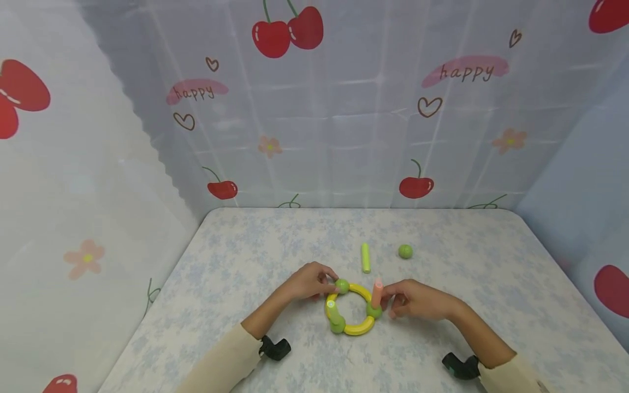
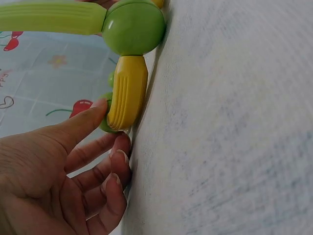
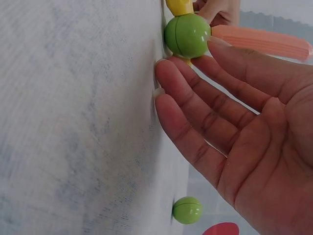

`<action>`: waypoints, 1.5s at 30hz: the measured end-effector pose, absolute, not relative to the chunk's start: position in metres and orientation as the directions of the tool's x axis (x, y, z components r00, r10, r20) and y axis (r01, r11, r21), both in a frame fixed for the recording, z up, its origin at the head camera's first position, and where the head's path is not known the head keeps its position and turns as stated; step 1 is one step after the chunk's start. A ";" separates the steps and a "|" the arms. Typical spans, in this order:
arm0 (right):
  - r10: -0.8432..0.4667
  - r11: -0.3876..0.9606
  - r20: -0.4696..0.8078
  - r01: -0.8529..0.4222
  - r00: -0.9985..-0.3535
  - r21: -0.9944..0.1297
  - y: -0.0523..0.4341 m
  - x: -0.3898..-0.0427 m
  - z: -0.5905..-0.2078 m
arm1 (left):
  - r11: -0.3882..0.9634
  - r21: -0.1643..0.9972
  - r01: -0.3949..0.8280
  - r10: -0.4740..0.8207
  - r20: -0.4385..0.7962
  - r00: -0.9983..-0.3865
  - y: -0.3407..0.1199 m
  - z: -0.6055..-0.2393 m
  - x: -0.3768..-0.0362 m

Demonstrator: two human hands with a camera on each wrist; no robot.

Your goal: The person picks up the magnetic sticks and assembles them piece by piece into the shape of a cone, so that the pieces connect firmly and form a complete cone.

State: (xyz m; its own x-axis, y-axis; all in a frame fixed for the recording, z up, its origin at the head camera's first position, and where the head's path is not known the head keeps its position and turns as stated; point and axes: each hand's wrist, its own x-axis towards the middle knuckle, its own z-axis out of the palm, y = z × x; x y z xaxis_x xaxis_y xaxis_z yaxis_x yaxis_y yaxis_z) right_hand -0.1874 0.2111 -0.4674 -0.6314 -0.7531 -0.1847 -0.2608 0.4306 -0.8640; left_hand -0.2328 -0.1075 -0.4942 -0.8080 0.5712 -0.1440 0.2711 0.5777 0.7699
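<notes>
A ring of curved yellow pieces [image 1: 359, 328] joined by green balls lies on the table. My left hand [image 1: 310, 280] pinches the ball [image 1: 342, 286] at the ring's far left; the left wrist view shows that ball mostly hidden behind a yellow piece [image 2: 129, 90]. An orange rod [image 1: 377, 293] stands up from the right-hand green ball [image 3: 188, 35]. My right hand [image 1: 417, 300] holds this ball at its side, thumb by the rod's base and fingertips low beside the tabletop. From the near-left ball [image 1: 337, 325] a light green rod [image 1: 333, 309] rises.
Beyond the ring, a loose yellow-green rod [image 1: 366, 258] lies on the patterned table [image 1: 275, 240]. A loose green ball [image 1: 405, 251] sits to its right. Cherry-printed sheets [image 1: 324, 125] hang behind the table and along both sides.
</notes>
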 end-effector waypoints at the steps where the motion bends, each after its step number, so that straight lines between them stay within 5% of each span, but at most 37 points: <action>1: -0.757 0.428 -0.186 -0.260 -0.627 -0.865 0.211 -0.186 -0.467 | 0.581 0.765 0.279 0.573 -0.141 -0.808 -0.106 -0.494 -0.233; 11: -0.818 0.393 -0.157 -0.338 -0.554 -0.855 0.211 -0.186 -0.463 | 0.587 0.722 0.366 0.602 -0.087 -0.794 -0.100 -0.493 -0.237; 19: -0.645 0.490 -0.011 -0.403 -0.764 -0.773 0.198 -0.215 -0.459 | 0.562 0.768 0.307 0.593 -0.116 -0.797 -0.110 -0.496 -0.233; 26: -0.413 0.614 -0.030 -0.254 -0.910 -0.747 0.179 -0.241 -0.463 | 0.516 0.837 0.181 0.560 -0.170 -0.811 -0.114 -0.499 -0.227; 45: -0.187 0.821 -0.130 -0.082 -0.974 -0.564 0.151 -0.272 -0.478 | 0.495 0.857 0.146 0.553 -0.180 -0.814 -0.115 -0.507 -0.225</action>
State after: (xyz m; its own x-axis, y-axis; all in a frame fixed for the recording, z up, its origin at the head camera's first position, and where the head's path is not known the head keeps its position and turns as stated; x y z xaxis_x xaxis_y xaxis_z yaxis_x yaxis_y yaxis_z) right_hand -0.2717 0.1510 -0.4784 -0.9736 -0.1872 -0.1305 -0.0823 0.8214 -0.5645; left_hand -0.2248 -0.1154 -0.5066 -0.8136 0.5528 -0.1802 0.1464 0.4947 0.8566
